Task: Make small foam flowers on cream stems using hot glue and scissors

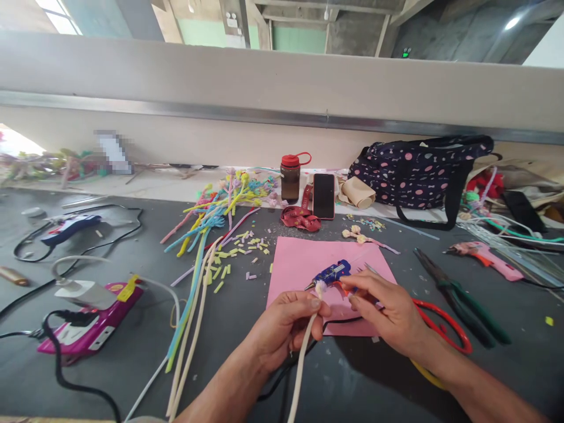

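My left hand [293, 323] pinches a long cream stem [302, 364] just under its top, where a small pale bud [320, 288] sits. The stem's lower part hangs down toward the near edge of the view. Close to the bud on its right is my right hand [388, 305], thumb and index finger curved and slightly apart, with nothing visible held between them. Behind both hands a blue glue gun [331, 274] with an orange trigger lies on a pink sheet [293, 258]. Red-handled scissors [458, 335] lie partly under my right hand.
Green-handled pliers [467, 299] and a pink glue gun [493, 261] lie right. Colourful stems [207, 220] and cut pieces [224, 270] lie left of the sheet, beyond a purple power strip [106, 329] with cables. A bottle [289, 182], phone [324, 197] and patterned bag [414, 176] stand behind.
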A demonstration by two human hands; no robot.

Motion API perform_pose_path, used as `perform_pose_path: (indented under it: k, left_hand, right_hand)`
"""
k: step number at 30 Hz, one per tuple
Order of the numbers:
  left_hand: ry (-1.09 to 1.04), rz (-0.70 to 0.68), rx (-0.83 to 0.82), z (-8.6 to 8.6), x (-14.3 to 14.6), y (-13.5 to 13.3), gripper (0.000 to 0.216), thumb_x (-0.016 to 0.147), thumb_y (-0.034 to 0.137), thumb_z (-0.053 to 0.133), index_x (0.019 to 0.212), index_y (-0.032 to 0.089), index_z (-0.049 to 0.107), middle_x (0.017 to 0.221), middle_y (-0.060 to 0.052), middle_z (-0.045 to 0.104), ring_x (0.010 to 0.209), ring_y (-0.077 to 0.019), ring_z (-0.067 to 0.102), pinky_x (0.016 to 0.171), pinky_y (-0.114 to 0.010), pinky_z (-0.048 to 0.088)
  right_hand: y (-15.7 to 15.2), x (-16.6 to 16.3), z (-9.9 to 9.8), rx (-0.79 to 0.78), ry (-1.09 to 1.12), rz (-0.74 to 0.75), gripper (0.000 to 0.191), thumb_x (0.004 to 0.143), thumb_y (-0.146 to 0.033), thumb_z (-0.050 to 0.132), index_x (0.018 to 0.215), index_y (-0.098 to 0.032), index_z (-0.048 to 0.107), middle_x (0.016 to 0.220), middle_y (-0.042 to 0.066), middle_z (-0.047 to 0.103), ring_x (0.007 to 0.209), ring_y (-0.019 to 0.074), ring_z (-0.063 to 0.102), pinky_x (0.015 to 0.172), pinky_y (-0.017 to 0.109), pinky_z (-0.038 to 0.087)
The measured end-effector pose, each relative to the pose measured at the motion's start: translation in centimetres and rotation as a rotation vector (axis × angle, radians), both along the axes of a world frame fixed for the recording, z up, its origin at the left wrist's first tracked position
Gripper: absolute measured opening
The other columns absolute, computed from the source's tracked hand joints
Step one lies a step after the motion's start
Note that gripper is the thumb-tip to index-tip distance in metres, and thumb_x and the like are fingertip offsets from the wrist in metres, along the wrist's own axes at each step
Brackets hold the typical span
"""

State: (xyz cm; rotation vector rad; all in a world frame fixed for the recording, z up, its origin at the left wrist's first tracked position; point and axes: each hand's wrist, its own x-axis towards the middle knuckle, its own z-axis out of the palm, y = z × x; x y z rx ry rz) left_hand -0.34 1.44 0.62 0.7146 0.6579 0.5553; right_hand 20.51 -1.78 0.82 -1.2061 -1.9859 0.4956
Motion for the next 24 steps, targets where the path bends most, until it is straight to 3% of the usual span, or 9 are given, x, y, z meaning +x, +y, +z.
perform_pose_path:
  k: [8,13,17,20,24]
  left_hand:
    - [0.055,0.064,0.008,0.0,0.0,0.0,0.022,0.07,0.031,0.065,0.072,0.009,0.068,0.054,-0.003,0.062,0.031,-0.0022,0.035,0.031,-0.017,0.015]
    - [0.08,0.129,0.047,-0.1,-0.1,0.1,0.02,0.069,0.03,0.069,0.074,0.01,0.07,0.06,-0.003,0.063,0.033,-0.0011,0.034,0.032,-0.016,0.017]
    - [0.072,0.162,0.057,-0.2,-0.3,0.3,0.022,0.063,0.03,0.074,0.072,0.01,0.071,0.054,-0.002,0.061,0.033,-0.0006,0.034,0.031,-0.015,0.018]
    - [0.066,0.207,0.06,-0.1,-0.5,0.4,0.022,0.062,0.031,0.075,0.072,0.011,0.07,0.053,-0.001,0.061,0.033,-0.0009,0.035,0.031,-0.014,0.019]
    - [0.061,0.215,0.06,0.0,-0.5,0.3,0.02,0.064,0.03,0.074,0.072,0.012,0.07,0.053,-0.001,0.061,0.033,-0.0005,0.036,0.032,-0.013,0.02]
  right_hand:
    - [0.2,0.8,0.5,0.032,-0.017,-0.037,0.026,0.086,-0.021,0.047,0.11,-0.022,0.059,0.091,0.004,0.065,0.074,0.0144,0.061,0.065,0.026,0.05]
    - [1.1,2.0,0.7,0.061,-0.125,-0.178,0.022,0.087,-0.025,0.046,0.102,-0.021,0.062,0.092,0.005,0.066,0.079,0.0157,0.062,0.068,0.026,0.048]
    - [2.0,3.1,0.0,-0.027,-0.402,-0.344,0.02,0.086,-0.033,0.047,0.09,-0.023,0.064,0.089,0.002,0.067,0.076,0.0167,0.063,0.063,0.026,0.043]
    - [2.3,2.9,-0.5,-0.122,-0.601,-0.359,0.023,0.082,-0.042,0.052,0.085,-0.023,0.064,0.086,0.002,0.066,0.075,0.0184,0.062,0.06,0.027,0.04]
    - [2.4,1.7,-1.0,-0.186,-0.601,-0.345,0.023,0.079,-0.038,0.052,0.087,-0.02,0.062,0.085,0.005,0.064,0.079,0.021,0.06,0.062,0.027,0.037]
